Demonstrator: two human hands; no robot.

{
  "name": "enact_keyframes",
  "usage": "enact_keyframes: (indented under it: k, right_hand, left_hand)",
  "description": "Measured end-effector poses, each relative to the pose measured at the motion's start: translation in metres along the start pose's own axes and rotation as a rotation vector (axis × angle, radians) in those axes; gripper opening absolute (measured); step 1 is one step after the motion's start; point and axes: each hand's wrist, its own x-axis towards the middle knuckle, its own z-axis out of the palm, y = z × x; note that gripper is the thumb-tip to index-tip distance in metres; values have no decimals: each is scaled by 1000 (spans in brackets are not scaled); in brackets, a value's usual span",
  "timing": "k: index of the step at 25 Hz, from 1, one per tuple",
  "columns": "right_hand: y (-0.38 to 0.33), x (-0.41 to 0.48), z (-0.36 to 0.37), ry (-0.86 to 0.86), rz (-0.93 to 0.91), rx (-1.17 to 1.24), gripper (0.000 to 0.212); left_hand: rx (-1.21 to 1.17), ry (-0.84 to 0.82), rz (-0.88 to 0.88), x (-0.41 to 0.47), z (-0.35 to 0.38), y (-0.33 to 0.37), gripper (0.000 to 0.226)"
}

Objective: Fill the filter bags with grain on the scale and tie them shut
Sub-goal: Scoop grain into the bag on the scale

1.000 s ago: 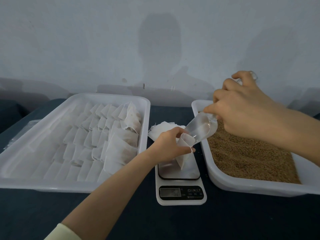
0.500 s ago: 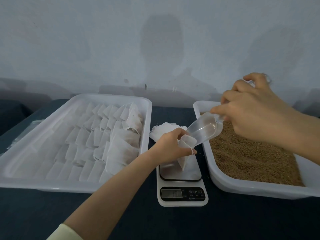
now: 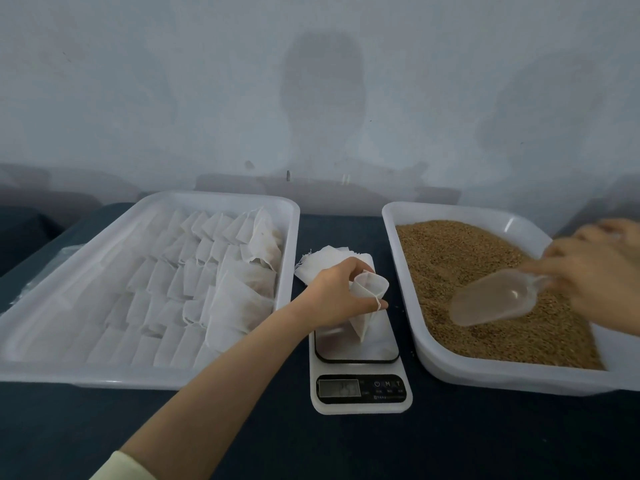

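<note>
Left arm comes in from the near edge of the counter (image 3: 346, 452), pale sleeve (image 3: 121, 471) at the cuff, forearm angled up and right to the middle. Left hand (image 3: 332, 296) sits over the scale (image 3: 360, 407), knuckles up, wrist roughly level.

Left grip: fingers curled, pinching the rim of one filter bag (image 3: 367, 299) and holding its mouth open, facing up. A loop of the bag's string runs round a fingertip. Bag hangs point-down and its lower corner reaches the steel platform of the scale. Can't tell whether there is grain inside.

Right arm enters from the right edge. Right hand (image 3: 595, 271) is over the right side of the grain tray (image 3: 485, 377) and motion-blurred.

Right grip: fingers wrapped round the handle of a clear plastic scoop (image 3: 495, 303). Scoop bowl is low over the grain (image 3: 460, 265), open end toward the near-left. Looks empty; can't tell whether it touches the grain.

Layout:
- The scale is mid-counter toward the near edge, between the two white trays. Its display is unreadable.
- The left tray (image 3: 138, 379) holds rows of white bags (image 3: 194, 282).
- A stack of flat empty bags (image 3: 320, 261) lies on the counter just behind the left hand, between the trays.
</note>
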Motion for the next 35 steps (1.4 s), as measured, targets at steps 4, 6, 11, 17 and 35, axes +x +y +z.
enact_keyframes:
  k: [4, 6, 11, 17, 35]
  right_hand:
    - [-13, -19, 23, -43, 42, 78, 57]
    - [-20, -21, 23, -40, 40, 92, 52]
    - [-37, -23, 18, -81, 80, 121, 51]
    - [-41, -27, 32, -371, 197, 177, 38]
    - [-38, -37, 50, -273, 323, 642, 39]
  left_hand:
    - [-1, -3, -3, 0, 1, 0, 49]
    - [-3, -5, -5, 1, 1, 0, 49]
    - [-1, -2, -1, 1, 1, -2, 48]
    - [-10, -2, -4, 2, 1, -2, 47]
    - [-16, -2, 3, 3, 2, -4, 47]
